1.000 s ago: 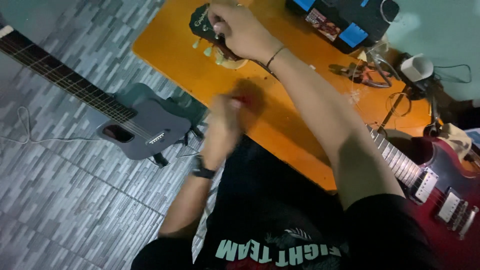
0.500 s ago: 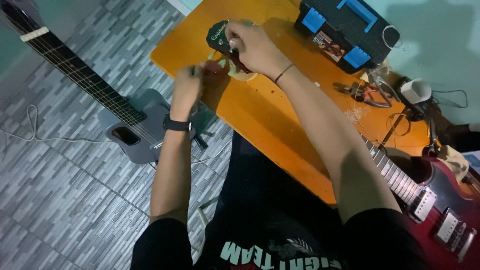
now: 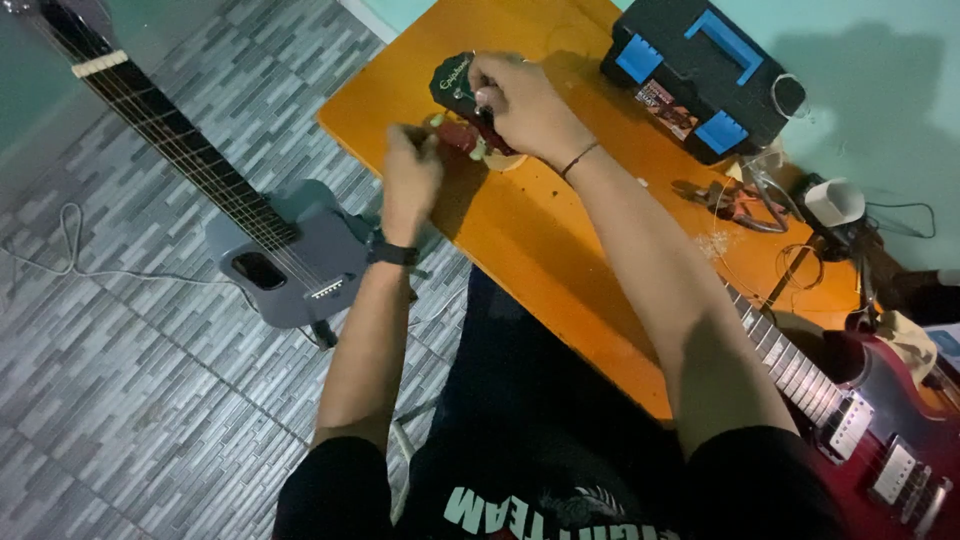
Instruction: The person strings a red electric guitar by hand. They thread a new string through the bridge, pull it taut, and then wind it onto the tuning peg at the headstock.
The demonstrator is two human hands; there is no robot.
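1. Headstock [image 3: 452, 82] of a red electric guitar lies at the far end of the orange worktop [image 3: 560, 250], dark face up; the guitar's neck runs under the right forearm toward the red body [image 3: 890, 450] at the lower right, where fretboard and pickups show
2. Right hand [image 3: 515, 105] rests on the headstock, fingers curled around it near the tuners; closed on the headstock; thin band on that wrist
3. Left hand [image 3: 408, 180] sits just beside the headstock on its near-left side, fingers bunched at a pale tuner peg [image 3: 436, 121]; blurred, so cannot tell whether it pinches the peg or only touches it; black watch [image 3: 392, 252] on the wrist
4. Black toolbox [image 3: 700, 75] with blue latches and blue handle stands at the far right of the worktop, apart from both hands
5. Pliers [image 3: 725, 200] lie on the worktop right of the right forearm; white cup [image 3: 835, 202] and loose wires just beyond them
6. Grey acoustic guitar [image 3: 285, 255] lies on the grey tiled floor [image 3: 130, 400] left of the worktop, neck pointing to the upper left; white cable loops on the floor beside it
7. Person wears a black shirt with pale print, seen at the bottom edge
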